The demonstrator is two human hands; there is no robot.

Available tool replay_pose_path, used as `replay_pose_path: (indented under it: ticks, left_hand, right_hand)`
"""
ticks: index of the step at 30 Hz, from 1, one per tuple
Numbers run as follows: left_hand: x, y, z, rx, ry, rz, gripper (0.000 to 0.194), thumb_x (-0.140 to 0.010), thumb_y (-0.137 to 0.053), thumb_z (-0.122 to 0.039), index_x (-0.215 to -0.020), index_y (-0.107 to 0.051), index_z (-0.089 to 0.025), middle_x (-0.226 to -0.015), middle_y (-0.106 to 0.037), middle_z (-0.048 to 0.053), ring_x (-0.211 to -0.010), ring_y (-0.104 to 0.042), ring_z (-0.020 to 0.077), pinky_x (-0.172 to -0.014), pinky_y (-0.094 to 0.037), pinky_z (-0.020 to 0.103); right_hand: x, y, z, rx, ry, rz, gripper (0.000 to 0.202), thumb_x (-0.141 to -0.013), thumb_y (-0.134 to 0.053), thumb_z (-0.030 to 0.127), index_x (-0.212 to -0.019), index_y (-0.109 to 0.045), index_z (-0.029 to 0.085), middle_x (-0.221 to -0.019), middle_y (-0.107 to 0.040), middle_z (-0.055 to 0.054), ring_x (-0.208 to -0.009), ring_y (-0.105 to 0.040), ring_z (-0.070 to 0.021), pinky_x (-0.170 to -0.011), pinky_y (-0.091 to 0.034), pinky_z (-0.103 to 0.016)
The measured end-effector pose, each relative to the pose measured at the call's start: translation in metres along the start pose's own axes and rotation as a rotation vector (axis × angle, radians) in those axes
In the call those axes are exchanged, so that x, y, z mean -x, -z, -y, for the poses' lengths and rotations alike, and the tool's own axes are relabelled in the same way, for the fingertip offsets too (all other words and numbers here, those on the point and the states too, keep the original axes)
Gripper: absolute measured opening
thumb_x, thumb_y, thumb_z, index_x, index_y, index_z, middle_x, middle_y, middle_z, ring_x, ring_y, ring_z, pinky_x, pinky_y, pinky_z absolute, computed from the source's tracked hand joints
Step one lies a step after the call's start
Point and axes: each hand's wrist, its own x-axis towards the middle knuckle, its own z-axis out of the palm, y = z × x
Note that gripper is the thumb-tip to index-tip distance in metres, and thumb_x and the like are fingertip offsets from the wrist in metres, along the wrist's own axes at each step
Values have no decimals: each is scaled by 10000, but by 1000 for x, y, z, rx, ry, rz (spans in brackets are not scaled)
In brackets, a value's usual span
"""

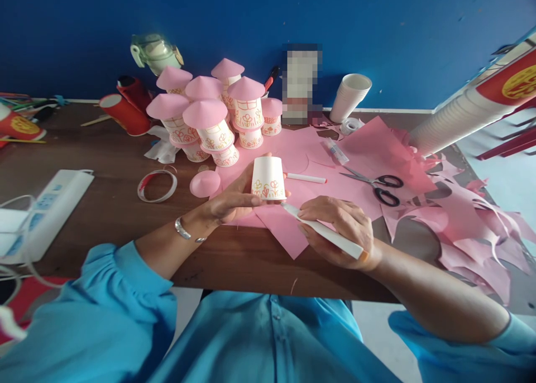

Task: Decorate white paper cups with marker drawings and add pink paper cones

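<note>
My left hand [234,201] is closed around a white paper cup [268,176], which is upside down with its wide rim at the bottom. Orange and yellow flowers are drawn in a band near that rim. In my right hand [341,226] is a long white tool [330,239] with a narrow tip and an orange back end; its exact kind is unclear. The tip points at the cup's lower rim, and whether they touch cannot be made out. Behind the cup, a white marker [305,178] with a red end lies on pink paper [288,143].
Several cup towers with pink cone roofs [205,114] stand behind my left hand. Black-handled scissors [377,186], a glue stick [336,151] and pink scraps [473,232] lie rightward. A tape roll [157,185], pink cone [205,183] and power strip [52,212] sit leftward. Stacked cups [456,123] lean right.
</note>
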Motion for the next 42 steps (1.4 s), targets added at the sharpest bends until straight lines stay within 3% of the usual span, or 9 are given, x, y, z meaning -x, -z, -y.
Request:
replay_pose_path:
  ticks: [4,10,15,21,31,42]
  left_hand:
    - [-1,1,1,-58,-3,-46,967,-740,-909,-237,-1575,-461,-432,-1543,-602,77,-1241,-698,307,-1060,-587,497]
    - [-2,-3,-5,-147,3,-55,733,-771,-894,-312,-1449,-616,-320,-1365,-703,89,-1217,-686,313,-1094,-544,525]
    - [-1,-2,-6,-154,-3,-25,756,-777,-877,-336,-1477,-593,-308,-1393,-693,114,-1212,-679,326,-1063,-544,532]
    - [0,2,-4,-200,-3,-9,834,-766,-877,-357,-1532,-550,-312,-1426,-661,111,-1229,-632,309,-1017,-537,458]
    - [2,0,-4,-170,10,-7,776,-786,-872,-350,-1503,-577,-331,-1330,-686,79,-1162,-638,273,-983,-533,414]
    - [1,-1,-5,-189,1,28,777,-803,-850,-332,-1522,-554,-321,-1377,-663,97,-1182,-626,292,-1020,-535,458]
  right_hand:
    - [0,0,-1,2,2,-3,271,-920,-692,78,-1170,-651,176,-910,-784,-58,-849,-796,-200,-773,-687,-309]
    - [-2,1,-1,37,2,-14,287,-920,-691,80,-1180,-651,194,-896,-775,-44,-825,-793,-194,-748,-687,-303]
    - [-2,-1,-2,51,-7,-27,250,-939,-691,87,-1157,-642,198,-903,-771,-46,-826,-791,-186,-745,-685,-294]
    - [-1,-3,-4,53,-19,-36,232,-929,-707,87,-1133,-650,184,-917,-772,-52,-839,-790,-185,-762,-680,-289]
    - [0,-4,-3,40,-14,-22,287,-936,-693,76,-1185,-640,208,-919,-773,-43,-861,-790,-192,-774,-691,-313]
    - [-1,-4,-4,35,-12,-8,274,-954,-675,80,-1187,-635,219,-916,-772,-37,-866,-790,-187,-754,-688,-303]
